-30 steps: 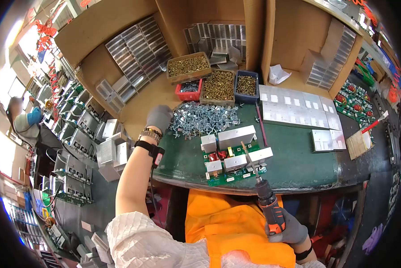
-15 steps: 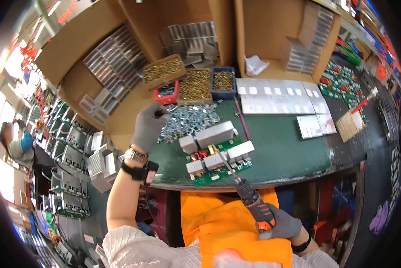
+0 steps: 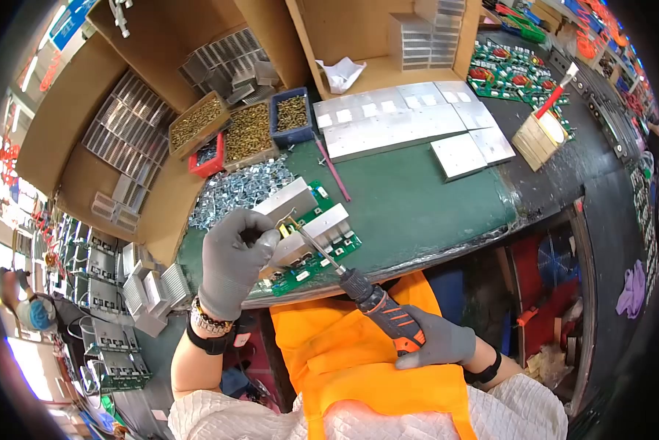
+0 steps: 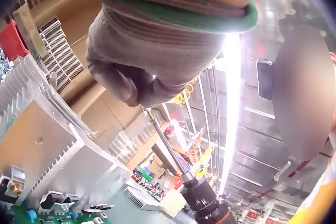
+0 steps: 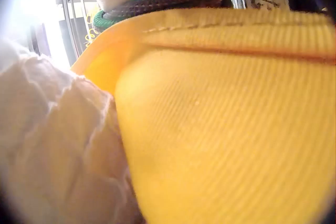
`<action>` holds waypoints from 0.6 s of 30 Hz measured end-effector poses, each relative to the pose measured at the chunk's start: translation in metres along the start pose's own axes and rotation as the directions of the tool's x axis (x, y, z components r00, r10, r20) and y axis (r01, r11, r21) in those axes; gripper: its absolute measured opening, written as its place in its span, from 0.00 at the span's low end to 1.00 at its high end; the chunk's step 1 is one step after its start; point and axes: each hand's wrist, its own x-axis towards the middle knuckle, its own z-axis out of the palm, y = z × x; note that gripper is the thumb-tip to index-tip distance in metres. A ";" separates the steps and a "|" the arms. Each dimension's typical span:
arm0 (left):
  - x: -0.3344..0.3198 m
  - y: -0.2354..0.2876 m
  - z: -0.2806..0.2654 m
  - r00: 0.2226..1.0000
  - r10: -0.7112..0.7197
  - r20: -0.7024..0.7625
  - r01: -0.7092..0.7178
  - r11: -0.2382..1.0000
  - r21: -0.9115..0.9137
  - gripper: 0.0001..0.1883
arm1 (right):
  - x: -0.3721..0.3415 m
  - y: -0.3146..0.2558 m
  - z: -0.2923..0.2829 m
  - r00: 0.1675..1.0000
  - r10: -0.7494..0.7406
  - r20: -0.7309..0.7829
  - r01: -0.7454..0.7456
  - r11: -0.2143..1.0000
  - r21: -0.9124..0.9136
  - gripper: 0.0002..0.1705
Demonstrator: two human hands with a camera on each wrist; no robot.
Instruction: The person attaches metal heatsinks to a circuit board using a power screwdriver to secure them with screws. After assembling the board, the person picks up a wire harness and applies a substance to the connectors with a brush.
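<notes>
My gloved left hand (image 3: 234,260) is beside the tip of the driver bit, thumb and fingers pinching a small screw that the fingertips mostly hide. In the left wrist view the bit (image 4: 167,142) points up at those pinched fingertips (image 4: 131,98). My gloved right hand (image 3: 441,339) grips a black and orange power screwdriver (image 3: 381,308), tilted up to the left. Under the bit lies a green circuit board (image 3: 304,277) carrying several silver heat sinks (image 3: 326,227). Behind it spreads a pile of small silver screws with clips (image 3: 234,192). The apron fills most of the right wrist view.
Brass screws fill a blue bin (image 3: 293,132) and two brown trays (image 3: 249,150); a red bin (image 3: 207,163) sits alongside. Flat silver blocks (image 3: 388,132) line the bench's back. Cardboard boxes (image 3: 373,44) stand behind. A purple stick (image 3: 333,170) lies right of the pile.
My left hand has come from the screw pile toward me, to the bit tip over the board. The right hand keeps hold of the screwdriver. The head view has swung right.
</notes>
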 end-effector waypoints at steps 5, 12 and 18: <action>-0.006 0.006 0.018 0.998 0.069 0.006 -0.070 0.993 0.098 0.03 | -0.005 0.019 -0.003 0.999 -0.036 0.015 0.035 0.995 0.097 0.51; -0.010 0.002 0.052 0.864 0.486 0.130 -0.453 0.639 0.622 0.10 | -0.016 0.039 -0.009 0.997 0.052 -0.055 -0.050 0.998 0.036 0.51; -0.018 -0.030 0.097 0.842 0.519 0.144 -0.430 0.487 0.760 0.11 | -0.019 0.062 -0.010 0.985 0.147 -0.086 -0.140 0.987 0.084 0.50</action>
